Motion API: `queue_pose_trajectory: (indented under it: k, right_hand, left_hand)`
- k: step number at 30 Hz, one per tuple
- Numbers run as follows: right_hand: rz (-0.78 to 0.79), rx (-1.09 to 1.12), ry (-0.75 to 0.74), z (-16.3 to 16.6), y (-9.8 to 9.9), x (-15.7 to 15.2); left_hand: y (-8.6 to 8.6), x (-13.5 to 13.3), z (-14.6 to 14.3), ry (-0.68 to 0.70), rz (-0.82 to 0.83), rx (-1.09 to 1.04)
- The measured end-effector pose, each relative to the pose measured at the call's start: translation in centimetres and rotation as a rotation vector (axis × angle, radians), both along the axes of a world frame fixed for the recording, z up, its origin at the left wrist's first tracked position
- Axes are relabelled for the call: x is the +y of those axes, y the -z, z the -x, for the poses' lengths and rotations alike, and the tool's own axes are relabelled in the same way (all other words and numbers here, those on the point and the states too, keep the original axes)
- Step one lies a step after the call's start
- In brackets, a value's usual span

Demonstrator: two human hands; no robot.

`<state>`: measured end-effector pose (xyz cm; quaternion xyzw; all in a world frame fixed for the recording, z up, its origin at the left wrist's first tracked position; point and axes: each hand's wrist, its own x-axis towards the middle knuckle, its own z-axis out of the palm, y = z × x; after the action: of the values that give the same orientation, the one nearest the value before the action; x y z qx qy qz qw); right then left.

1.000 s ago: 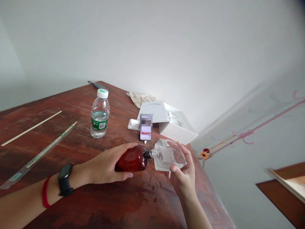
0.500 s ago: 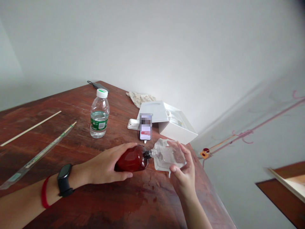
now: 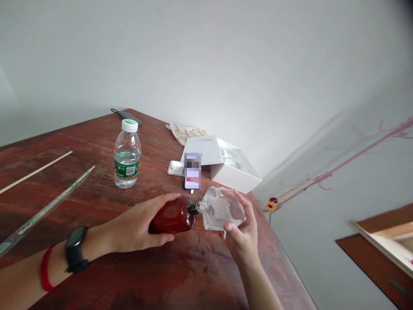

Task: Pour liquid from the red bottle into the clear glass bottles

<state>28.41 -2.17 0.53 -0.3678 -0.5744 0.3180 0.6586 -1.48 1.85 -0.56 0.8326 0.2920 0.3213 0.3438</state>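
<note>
My left hand [image 3: 142, 224] is closed around a dark red-brown bottle [image 3: 174, 215], tipped on its side with its dark neck pointing right. In my right hand [image 3: 243, 232] is a clear square bottle [image 3: 222, 209], also lying sideways, its neck pointing left. The two mouths meet or nearly meet; I cannot tell whether they touch. Both bottles are above the wooden table [image 3: 129, 280]. Behind my left hand a water bottle [image 3: 127, 168] with a green label and white cap stands upright.
A phone [image 3: 192, 178] leans by a white box [image 3: 237, 174], with a white object [image 3: 175, 168] beside it. A cloth [image 3: 183, 133] and a grey item [image 3: 129, 116] lie farther back. Chopsticks, one loose [image 3: 38, 170], one wrapped [image 3: 48, 209], lie left. A pink hook rack [image 3: 348, 159] stands right.
The whole view has shifted slightly, so everything appears a little farther left. Both hands keep their hold, and the bottles stay mouth to mouth.
</note>
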Motion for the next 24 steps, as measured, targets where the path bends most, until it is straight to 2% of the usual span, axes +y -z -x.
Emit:
queue_pose_trajectory:
  k: [7,24]
  right_hand:
    - [0.069,0.049,0.000,0.65,-0.53,-0.53]
    - [0.039,0.048,-0.050,0.16,0.14,-0.04]
  left_hand:
    - [0.38,0.15,-0.05,-0.003,-0.007,0.012]
    - [0.34,0.00,0.12,-0.033,-0.038,0.053]
